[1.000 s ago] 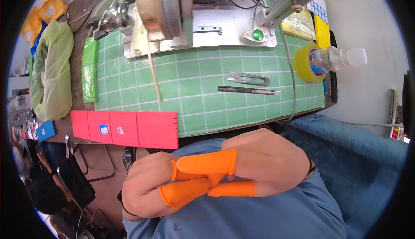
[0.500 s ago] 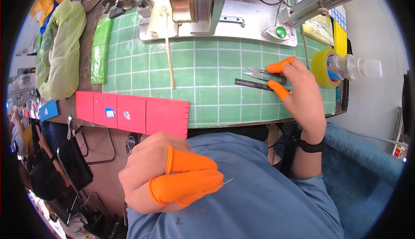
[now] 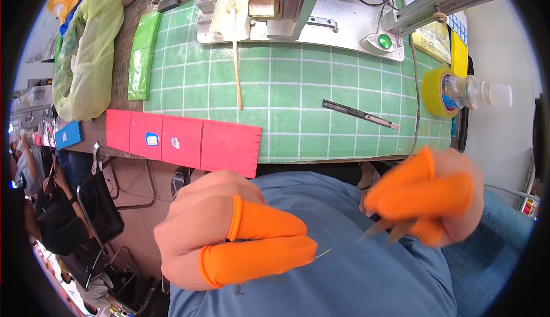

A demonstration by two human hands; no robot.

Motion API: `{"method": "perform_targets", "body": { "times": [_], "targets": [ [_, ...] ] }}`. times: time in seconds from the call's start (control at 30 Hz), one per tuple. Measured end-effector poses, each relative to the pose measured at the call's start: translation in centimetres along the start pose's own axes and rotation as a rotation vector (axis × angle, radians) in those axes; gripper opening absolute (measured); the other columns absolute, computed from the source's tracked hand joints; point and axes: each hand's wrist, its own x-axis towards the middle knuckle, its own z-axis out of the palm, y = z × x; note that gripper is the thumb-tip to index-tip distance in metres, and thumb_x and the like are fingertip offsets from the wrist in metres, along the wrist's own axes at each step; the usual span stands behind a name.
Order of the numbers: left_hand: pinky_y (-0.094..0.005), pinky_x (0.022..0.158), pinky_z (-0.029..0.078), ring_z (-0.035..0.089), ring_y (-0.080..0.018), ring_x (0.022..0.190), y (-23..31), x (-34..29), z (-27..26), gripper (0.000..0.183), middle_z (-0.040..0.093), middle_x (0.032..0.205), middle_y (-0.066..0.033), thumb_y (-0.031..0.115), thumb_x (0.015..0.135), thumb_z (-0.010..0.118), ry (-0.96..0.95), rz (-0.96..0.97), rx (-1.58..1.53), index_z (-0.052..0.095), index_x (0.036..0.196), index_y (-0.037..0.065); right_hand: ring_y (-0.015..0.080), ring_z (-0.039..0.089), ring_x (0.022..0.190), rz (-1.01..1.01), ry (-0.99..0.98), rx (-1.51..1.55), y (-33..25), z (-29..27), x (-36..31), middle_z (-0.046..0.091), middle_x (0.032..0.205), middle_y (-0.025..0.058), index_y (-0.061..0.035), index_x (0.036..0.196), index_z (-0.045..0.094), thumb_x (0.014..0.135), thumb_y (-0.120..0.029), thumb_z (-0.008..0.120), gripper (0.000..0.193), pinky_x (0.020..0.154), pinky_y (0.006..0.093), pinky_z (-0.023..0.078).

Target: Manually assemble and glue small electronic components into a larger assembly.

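Observation:
My left hand (image 3: 229, 231), with orange finger cots on its fingers, is closed in a pinch over my lap. From its fingertips sticks out a thin wire (image 3: 325, 253), greenish-yellow at the fingertips and curling up in a fine, faint loop. To the right of it my right hand (image 3: 435, 196), also in orange finger cots, is closed around a pair of thread snips (image 3: 388, 231). The snips' two blades point left toward the wire and stand apart from each other, smeared by motion. Fingers cover the snips' handle.
On the green gridded mat (image 3: 286, 128) lie a slim dark utility knife (image 3: 360, 114) and a thin stick (image 3: 236, 70). A red foam strip (image 3: 229, 145) edges the table. Farther back stands a metal fixture with a green button (image 3: 384, 41). Yellow tape (image 3: 436, 92) and a clear bottle (image 3: 475, 92) sit right.
My right hand has picked the snips up off the mat and brought them down over my lap, near my left hand. The left hand still pinches the wire, shifted slightly right.

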Motion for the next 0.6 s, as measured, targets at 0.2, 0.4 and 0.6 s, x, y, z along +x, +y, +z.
{"method": "perform_targets", "body": {
  "times": [0.2,0.4,0.6],
  "targets": [
    [-0.0355,0.065,0.055,0.063,-0.0245,0.083,0.9,-1.1,-0.7,0.022,0.072,0.096,-0.0081,0.015,0.076,0.088,-0.026,-0.039,0.037,0.081,0.095,0.008,0.0179,0.068,0.061,0.119,-0.035,-0.202,-2.8,0.6,0.0,0.067,0.077,0.0027,-0.0051,0.098,0.081,0.075,-0.039,0.092,0.042,0.051,0.0286,0.047],
    [-0.0307,0.062,0.051,0.061,-0.0186,0.072,0.9,0.0,-0.5,0.032,0.072,0.082,-0.0052,0.017,0.059,0.084,-0.013,0.156,0.336,0.082,0.090,0.009,0.0112,0.045,0.049,-0.067,-0.060,-0.327,-1.6,0.4,1.1,0.051,0.068,-0.0045,-0.0131,0.104,0.085,0.055,-0.059,0.094,0.069,0.047,0.0277,0.029],
    [-0.0299,0.059,0.049,0.060,-0.0167,0.068,1.4,0.1,0.1,0.033,0.072,0.078,-0.0047,0.027,0.057,0.080,0.056,0.199,0.398,0.082,0.084,0.010,0.0101,0.045,0.048,-0.071,-0.043,-0.202,-1.5,0.7,0.9,0.049,0.067,-0.0041,-0.0120,0.102,0.085,0.054,-0.056,0.098,0.067,0.043,0.0257,0.029]
  ]
}}
